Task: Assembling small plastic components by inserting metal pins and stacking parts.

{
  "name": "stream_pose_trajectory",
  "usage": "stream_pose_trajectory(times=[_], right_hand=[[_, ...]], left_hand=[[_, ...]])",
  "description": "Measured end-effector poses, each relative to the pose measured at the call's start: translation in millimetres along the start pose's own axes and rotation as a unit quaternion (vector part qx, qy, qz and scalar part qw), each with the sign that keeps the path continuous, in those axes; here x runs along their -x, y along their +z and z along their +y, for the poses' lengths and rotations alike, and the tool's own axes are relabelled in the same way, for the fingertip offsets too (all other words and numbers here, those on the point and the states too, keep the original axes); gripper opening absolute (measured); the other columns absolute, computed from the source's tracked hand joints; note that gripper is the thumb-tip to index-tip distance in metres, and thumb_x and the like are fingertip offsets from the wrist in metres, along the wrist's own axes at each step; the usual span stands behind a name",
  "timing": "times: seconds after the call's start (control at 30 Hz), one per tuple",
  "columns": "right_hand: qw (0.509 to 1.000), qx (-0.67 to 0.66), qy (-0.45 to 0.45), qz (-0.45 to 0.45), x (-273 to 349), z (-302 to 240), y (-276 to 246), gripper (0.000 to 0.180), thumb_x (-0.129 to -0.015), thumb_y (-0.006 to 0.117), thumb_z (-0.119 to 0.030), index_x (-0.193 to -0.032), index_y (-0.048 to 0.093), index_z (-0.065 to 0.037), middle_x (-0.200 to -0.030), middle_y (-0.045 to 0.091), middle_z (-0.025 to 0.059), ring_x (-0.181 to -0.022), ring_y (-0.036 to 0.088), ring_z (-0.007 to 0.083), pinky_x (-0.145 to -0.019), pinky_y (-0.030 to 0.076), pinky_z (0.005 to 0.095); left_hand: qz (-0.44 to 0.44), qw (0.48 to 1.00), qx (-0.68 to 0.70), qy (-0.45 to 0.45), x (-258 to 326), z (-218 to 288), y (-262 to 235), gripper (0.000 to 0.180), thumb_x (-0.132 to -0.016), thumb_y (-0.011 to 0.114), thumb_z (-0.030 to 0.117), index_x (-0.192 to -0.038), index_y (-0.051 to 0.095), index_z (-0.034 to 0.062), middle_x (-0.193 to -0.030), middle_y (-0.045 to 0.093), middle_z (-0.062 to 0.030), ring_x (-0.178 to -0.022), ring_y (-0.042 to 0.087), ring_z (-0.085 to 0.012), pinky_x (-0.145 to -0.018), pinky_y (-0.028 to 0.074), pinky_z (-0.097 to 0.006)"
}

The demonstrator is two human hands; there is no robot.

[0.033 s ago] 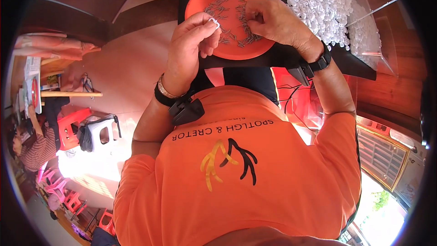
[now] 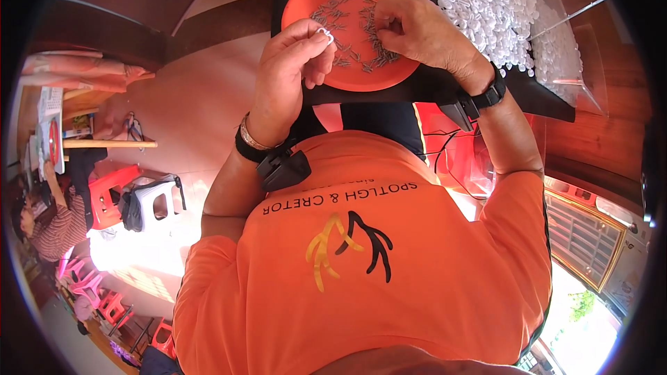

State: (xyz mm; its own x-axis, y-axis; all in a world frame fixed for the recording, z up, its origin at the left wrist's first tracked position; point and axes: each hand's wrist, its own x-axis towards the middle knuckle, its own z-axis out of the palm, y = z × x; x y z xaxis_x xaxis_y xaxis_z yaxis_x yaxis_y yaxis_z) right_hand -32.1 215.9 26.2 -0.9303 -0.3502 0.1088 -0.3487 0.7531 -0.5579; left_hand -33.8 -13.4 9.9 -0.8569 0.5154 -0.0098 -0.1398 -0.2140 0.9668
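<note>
My left hand (image 2: 288, 62) is closed by the left side of an orange round plate (image 2: 361, 83). Between its thumb and forefinger it pinches a small white plastic ring-shaped piece (image 2: 325, 34). Over the plate's right side, my right hand (image 2: 431, 35) has its thumb and fingers drawn together, low among small grey metal pins (image 2: 368, 17). Whatever those fingertips may hold is hidden. The pins lie scattered in loose clusters across the plate. Beyond my right hand spreads a large heap of small white plastic pieces (image 2: 486, 7), similar in colour to the held one.
The plate and heap rest on a dark table (image 2: 549, 101). A clear panel (image 2: 587, 90) stands at the heap's right edge. Black cables (image 2: 445, 149) hang below my right wrist. On the far left are a person in a striped top (image 2: 66, 229) and a white stool (image 2: 154, 201).
</note>
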Motion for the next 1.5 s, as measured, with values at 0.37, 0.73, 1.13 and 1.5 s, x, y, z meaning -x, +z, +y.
stream_pose_trajectory(times=[0.37,0.73,1.13,1.5], right_hand=[[0.962,0.234,-0.122,-0.065,-17.6,-2.4,7.2,0.01,-0.071,0.061,-0.009,-0.079,0.064,-0.005,-0.082,0.06,0.0102,-0.081,0.06,0.0288,-0.071,0.05,0.038],[0.915,0.352,-0.17,-0.104,-18.6,-22.5,16.7,0.009,-0.069,0.06,-0.007,-0.076,0.065,-0.005,-0.082,0.062,0.0082,-0.087,0.059,0.0262,-0.074,0.05,0.0353],[0.96,0.23,-0.156,-0.025,-15.0,-4.3,14.2,0.012,-0.072,0.06,-0.008,-0.082,0.064,-0.004,-0.081,0.063,0.0124,-0.078,0.062,0.0304,-0.069,0.05,0.039],[0.989,0.113,-0.084,-0.038,-11.9,-7.5,-4.8,0.016,-0.071,0.055,-0.01,-0.084,0.062,-0.004,-0.08,0.064,0.0117,-0.076,0.063,0.0305,-0.067,0.05,0.039]], left_hand=[[0.018,0.999,0.035,-0.022,-0.8,-1.0,0.8,0.022,-0.089,0.05,0.023,-0.076,0.055,0.0056,-0.06,0.051,0.0004,-0.05,0.042,-0.0064,-0.048,0.03,-0.021],[0.012,0.999,0.038,-0.022,0.6,-1.4,-1.2,0.023,-0.089,0.05,0.024,-0.075,0.055,0.0062,-0.061,0.052,0.0006,-0.052,0.043,-0.0067,-0.049,0.031,-0.021],[0.013,0.999,0.04,-0.024,1.0,-2.2,-0.7,0.023,-0.089,0.05,0.024,-0.076,0.056,0.0062,-0.061,0.052,0.0008,-0.051,0.043,-0.0065,-0.049,0.031,-0.021],[0.017,0.999,0.042,-0.025,1.5,-0.4,0.1,0.022,-0.089,0.05,0.022,-0.076,0.056,0.0051,-0.06,0.052,0.0003,-0.05,0.042,-0.0065,-0.048,0.03,-0.021]])
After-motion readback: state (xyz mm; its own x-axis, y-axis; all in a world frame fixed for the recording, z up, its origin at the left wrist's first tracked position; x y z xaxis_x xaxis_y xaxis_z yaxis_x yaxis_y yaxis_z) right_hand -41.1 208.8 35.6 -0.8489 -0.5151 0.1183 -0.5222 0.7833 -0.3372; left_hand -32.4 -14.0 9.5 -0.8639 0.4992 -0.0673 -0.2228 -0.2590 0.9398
